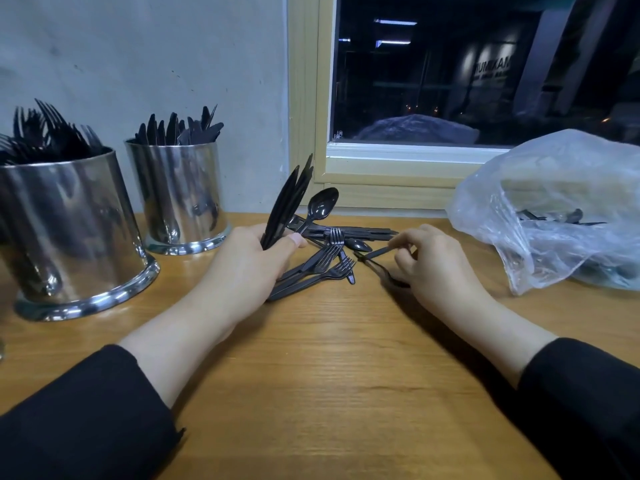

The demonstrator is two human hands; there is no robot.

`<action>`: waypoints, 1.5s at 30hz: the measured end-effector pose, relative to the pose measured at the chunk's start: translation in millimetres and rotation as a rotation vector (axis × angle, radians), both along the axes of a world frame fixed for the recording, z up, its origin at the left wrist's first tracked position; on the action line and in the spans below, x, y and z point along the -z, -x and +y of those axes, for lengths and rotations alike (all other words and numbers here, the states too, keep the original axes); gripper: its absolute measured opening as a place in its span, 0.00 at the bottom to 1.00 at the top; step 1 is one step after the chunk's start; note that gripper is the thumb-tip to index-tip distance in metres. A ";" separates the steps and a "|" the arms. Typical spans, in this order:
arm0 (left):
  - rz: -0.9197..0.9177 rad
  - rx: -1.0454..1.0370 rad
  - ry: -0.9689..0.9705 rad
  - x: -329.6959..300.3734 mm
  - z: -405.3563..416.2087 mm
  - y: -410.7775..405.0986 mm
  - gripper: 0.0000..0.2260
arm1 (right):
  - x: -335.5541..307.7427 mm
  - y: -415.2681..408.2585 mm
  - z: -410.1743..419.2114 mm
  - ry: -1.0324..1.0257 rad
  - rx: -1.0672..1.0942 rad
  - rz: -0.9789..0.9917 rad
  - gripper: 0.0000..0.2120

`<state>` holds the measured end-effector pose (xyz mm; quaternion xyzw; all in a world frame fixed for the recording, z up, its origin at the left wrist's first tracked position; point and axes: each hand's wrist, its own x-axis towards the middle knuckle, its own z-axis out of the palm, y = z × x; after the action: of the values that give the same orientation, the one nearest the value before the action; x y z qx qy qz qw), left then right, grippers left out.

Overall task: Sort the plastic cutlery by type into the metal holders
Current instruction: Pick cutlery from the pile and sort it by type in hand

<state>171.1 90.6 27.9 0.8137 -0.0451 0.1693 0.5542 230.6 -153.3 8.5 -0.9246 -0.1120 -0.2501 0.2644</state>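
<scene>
Item: wooden tabletop (pixel 329 375).
Left hand (pixel 249 261), 11 o'clock: curled round a bundle of black plastic knives (pixel 289 199), long axis near upright, tips leaning to 1 o'clock.
Right hand (pixel 436 265), 1 o'clock: fingertips pinch one thin black handle (pixel 377 252), lying about 8-to-2; type unclear.
Loose black plastic cutlery pile (pixel 329 258), 12 o'clock, between the hands.
Shiny metal cylinder of forks (pixel 65 230), 9 o'clock; metal cylinder of knives (pixel 180 192), 10 o'clock.
Advice: lift the piece clear, confirm its type, then drop it handle-down.
</scene>
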 end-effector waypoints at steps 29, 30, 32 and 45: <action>-0.022 -0.079 -0.072 0.7 3.3 -3.5 0.10 | -9.8 10.6 -30.1 -0.034 0.063 -0.154 0.07; -0.032 -0.087 -0.081 0.2 3.4 -3.3 0.10 | -10.8 11.9 -29.1 -0.019 0.010 -0.196 0.07; -0.041 -0.090 -0.100 -0.1 4.0 -2.9 0.12 | -11.5 16.2 -24.4 0.026 -0.138 -0.258 0.06; 0.125 0.245 -0.101 3.1 -8.6 5.7 0.04 | -8.6 26.6 -6.5 -0.065 -0.242 -0.349 0.17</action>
<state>165.5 82.0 24.8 0.8379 -0.1177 0.0468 0.5310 203.9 -159.8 17.2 -0.8381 -0.2580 -0.3764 0.2989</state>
